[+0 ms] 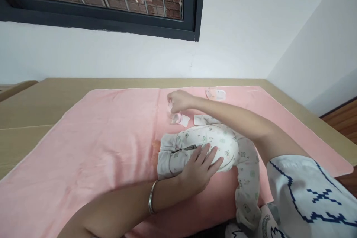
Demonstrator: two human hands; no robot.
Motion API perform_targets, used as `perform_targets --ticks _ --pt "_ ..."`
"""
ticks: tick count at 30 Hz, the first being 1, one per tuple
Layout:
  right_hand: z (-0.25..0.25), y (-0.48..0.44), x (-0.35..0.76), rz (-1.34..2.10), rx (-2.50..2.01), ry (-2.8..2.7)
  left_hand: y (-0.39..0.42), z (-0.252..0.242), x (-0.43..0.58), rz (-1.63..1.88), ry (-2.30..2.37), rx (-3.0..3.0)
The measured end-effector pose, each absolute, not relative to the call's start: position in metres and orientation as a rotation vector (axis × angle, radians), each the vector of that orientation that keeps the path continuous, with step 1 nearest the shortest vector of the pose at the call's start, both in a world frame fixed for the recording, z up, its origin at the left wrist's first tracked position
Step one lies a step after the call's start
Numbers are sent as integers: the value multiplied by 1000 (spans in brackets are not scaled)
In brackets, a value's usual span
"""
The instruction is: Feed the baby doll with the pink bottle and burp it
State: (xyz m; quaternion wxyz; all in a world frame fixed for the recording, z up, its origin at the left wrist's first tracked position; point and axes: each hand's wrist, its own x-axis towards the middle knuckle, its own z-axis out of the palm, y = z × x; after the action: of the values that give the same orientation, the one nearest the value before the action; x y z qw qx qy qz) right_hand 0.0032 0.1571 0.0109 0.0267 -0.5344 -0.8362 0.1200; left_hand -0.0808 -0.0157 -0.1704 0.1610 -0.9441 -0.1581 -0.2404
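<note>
A white baby outfit (225, 145) with small green and brown prints lies across the pink sheet, with a sleeve trailing toward the front edge. Orange-pink feet (156, 152) show at the trouser ends, apparently those of a doll; the rest of the body is covered or out of sight. My left hand (199, 169), fingers spread, rests flat on the outfit. Beyond it, my right hand (180, 101) is closed over the sheet, its fingers bent down at a small pinkish-white thing (176, 118). What the fingers grip is not clear. A white scrap (184, 120) lies beside it.
The pink sheet (111, 134) covers much of a light wooden table (25, 111). A small white packet (216, 94) lies near the far edge. Behind the table rise a white wall (237, 37) and a dark-framed window (192, 15). A chair back (21, 87) stands at left.
</note>
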Motion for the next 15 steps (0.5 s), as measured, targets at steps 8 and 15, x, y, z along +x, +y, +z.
perform_targets --ticks 8,15 --pt "47 149 140 206 -2405 -2227 -12 -170 -80 -735 -427 -2717" --pt "-8 136 241 422 -2523 -2061 -12 -174 -80 -751 -426 -2700"
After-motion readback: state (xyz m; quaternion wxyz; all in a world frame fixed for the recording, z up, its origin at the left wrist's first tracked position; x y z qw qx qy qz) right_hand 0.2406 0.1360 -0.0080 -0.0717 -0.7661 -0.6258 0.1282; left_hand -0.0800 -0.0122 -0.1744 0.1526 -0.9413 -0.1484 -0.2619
